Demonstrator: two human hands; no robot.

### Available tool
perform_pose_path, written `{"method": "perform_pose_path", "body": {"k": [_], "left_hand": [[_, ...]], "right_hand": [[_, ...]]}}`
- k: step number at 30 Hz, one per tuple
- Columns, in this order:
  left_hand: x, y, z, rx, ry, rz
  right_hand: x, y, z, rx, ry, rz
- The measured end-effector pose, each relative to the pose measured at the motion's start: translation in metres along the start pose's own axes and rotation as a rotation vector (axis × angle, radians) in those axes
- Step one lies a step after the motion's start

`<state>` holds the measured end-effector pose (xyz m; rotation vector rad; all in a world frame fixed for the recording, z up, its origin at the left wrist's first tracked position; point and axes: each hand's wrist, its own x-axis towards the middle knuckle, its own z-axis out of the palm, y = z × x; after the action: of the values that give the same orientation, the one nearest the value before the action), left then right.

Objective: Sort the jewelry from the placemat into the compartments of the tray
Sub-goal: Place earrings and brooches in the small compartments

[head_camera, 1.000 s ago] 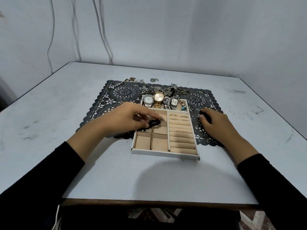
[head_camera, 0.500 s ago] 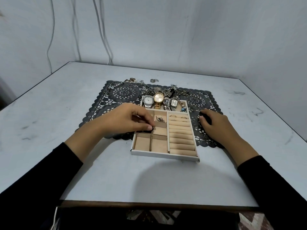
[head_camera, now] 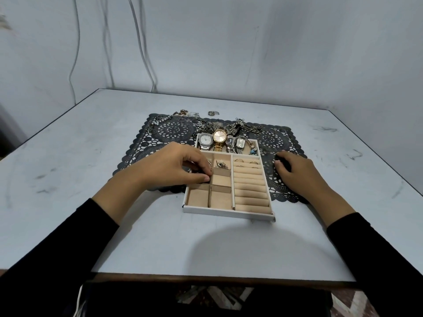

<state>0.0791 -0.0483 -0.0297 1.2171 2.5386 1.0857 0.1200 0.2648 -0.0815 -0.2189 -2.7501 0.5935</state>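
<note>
1. Looking down at a pale grey bench point(head_camera: 91, 179) with dark scuff marks, pushed into the corner of a room with plain grey walls; thin cables point(head_camera: 142, 42) hang down the wall behind it.
2. A black lace-pattern placemat point(head_camera: 164, 131) lies across the middle of the bench, and the white tray point(head_camera: 229, 212) with beige compartments sits on its near edge, partly overhanging onto the bare bench.
3. My left hand point(head_camera: 176, 168) reaches over the tray's left side; its grip is narrow, thumb and fingertips pinched on a small dark piece point(head_camera: 201, 172) at the left middle compartment. I cannot tell what the piece is.
4. My right hand point(head_camera: 297, 172) rests on the placemat just right of the tray, fingers curled over a small dark item point(head_camera: 279, 159); I cannot tell whether the grip has closed on it.
5. Both of my arms wear black sleeves point(head_camera: 57, 243).
6. In the tray, watches point(head_camera: 219, 139) fill the long far compartment, small earrings point(head_camera: 221, 164) lie in a square compartment beside my left fingers, and thin rings point(head_camera: 246, 161) sit in the far slots of the ring rolls on the right.
7. Unsorted jewelry point(head_camera: 229, 127), chains and beads, lies tangled along the placemat's far edge behind the tray, with a few pieces point(head_camera: 212, 113) on the bare bench beyond.
8. The two nearest square compartments hold nothing.
</note>
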Motion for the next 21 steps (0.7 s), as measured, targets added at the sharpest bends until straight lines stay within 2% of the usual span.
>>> {"method": "perform_pose_path", "body": {"k": [14, 21], "left_hand": [[0.0004, -0.0028, -0.0006, -0.089, 0.001, -0.104], [-0.0005, -0.0067, 0.0010, -0.064, 0.008, -0.078]], "right_hand": [[0.0020, 0.0014, 0.0001, 0.004, -0.014, 0.003], [0.0013, 0.0004, -0.0018, 0.018, -0.015, 0.004]]}}
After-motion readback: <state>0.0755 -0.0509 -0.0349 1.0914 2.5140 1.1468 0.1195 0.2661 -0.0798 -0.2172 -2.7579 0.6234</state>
